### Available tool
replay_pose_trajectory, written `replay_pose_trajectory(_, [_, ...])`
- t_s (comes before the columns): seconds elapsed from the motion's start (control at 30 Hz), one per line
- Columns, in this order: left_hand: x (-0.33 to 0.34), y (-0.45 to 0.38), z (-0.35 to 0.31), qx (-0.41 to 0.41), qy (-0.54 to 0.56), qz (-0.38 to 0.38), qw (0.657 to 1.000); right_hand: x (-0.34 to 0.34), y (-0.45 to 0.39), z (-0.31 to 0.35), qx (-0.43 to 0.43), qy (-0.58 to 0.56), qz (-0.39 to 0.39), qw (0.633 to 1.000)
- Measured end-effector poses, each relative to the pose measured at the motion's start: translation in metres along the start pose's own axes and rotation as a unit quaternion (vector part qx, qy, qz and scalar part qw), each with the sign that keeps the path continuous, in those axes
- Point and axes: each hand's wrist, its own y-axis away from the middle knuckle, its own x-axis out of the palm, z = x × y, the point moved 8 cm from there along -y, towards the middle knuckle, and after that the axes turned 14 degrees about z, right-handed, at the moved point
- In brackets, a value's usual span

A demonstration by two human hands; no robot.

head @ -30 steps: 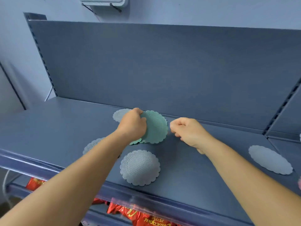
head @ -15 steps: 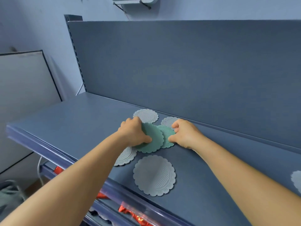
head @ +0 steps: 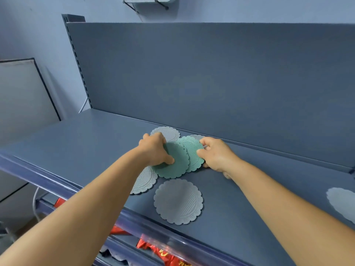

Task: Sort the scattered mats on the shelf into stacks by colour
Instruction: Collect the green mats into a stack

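Observation:
Two round green mats with scalloped edges overlap on the blue shelf (head: 80, 143). My left hand (head: 154, 150) grips the nearer green mat (head: 175, 164) at its left rim. My right hand (head: 215, 154) pinches the right rim of the farther green mat (head: 193, 150), which lies partly under the first. Grey mats lie around them: one behind (head: 169, 132), one half hidden under my left forearm (head: 145, 181), one flat in front (head: 178, 201), a sliver behind my right hand (head: 196, 136), and one at the far right edge (head: 342, 203).
The shelf's back panel (head: 211, 77) rises just behind the mats. The front lip (head: 134, 219) runs diagonally below my arms. Red packets (head: 159, 252) sit on the shelf below. A framed board (head: 23, 96) leans against the wall at left.
My right hand has come in from the right and taken the second green mat's rim. My left hand has slid its green mat over it. The camera view has swung left.

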Motion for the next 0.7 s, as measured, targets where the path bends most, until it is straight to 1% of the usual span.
replay_pose_trajectory(0.1, [-0.006,0.002,-0.005,0.039,0.041,-0.023,0.998,0.003,0.008,-0.005,0.0,-0.087,-0.017,0.996])
replay_pose_trajectory(0.17, [-0.009,0.004,-0.012,0.077,0.091,-0.036,0.992,-0.001,0.015,-0.009,-0.001,-0.154,-0.046,0.987])
replay_pose_trajectory(0.27, [-0.004,0.011,-0.03,0.136,0.159,-0.015,0.978,-0.01,0.034,-0.017,0.0,-0.232,-0.099,0.968])
replay_pose_trajectory(0.37, [0.007,0.02,-0.05,0.175,0.247,0.018,0.953,-0.021,0.06,-0.029,0.009,-0.263,-0.141,0.954])
replay_pose_trajectory(0.43, [0.019,0.023,-0.067,0.195,0.278,0.039,0.94,-0.03,0.081,-0.038,0.014,-0.274,-0.17,0.947])
replay_pose_trajectory(0.6, [0.067,0.04,-0.115,0.233,0.3,0.105,0.919,-0.044,0.139,-0.066,0.038,-0.299,-0.231,0.925])
replay_pose_trajectory(0.7, [0.098,0.054,-0.136,0.236,0.281,0.127,0.921,-0.05,0.173,-0.083,0.044,-0.318,-0.273,0.907])
